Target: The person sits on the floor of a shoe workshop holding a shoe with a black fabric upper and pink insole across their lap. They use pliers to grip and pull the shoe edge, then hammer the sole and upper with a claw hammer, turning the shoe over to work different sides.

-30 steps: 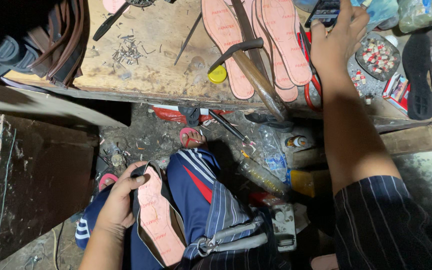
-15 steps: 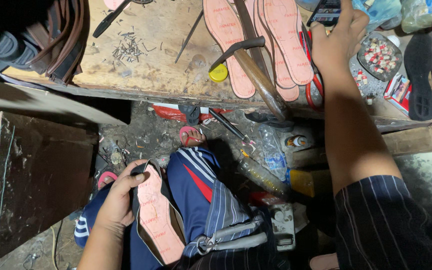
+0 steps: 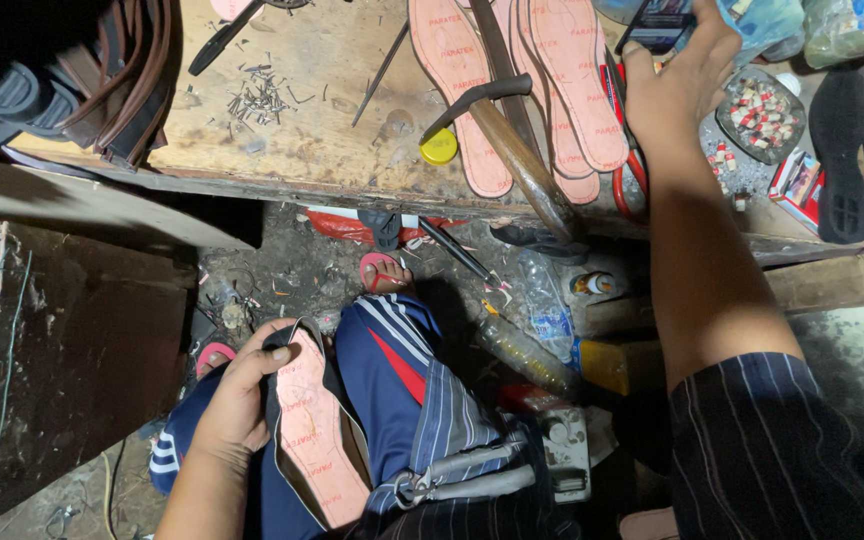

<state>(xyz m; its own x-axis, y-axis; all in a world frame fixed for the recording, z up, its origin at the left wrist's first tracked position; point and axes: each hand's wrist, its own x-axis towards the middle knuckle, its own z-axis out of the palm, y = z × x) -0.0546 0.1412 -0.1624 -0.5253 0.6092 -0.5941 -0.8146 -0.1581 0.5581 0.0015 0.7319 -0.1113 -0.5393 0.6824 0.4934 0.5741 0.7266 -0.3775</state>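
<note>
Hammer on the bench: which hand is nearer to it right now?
Right. The right hand is up on the bench, just right of the hammer across the insoles. The left hand is down at the lap, holding a shoe.

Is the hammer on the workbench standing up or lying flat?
Lying flat. The hammer rests on its side across the pink insoles, head toward the yellow cap, wooden handle reaching the workbench front edge.
</note>
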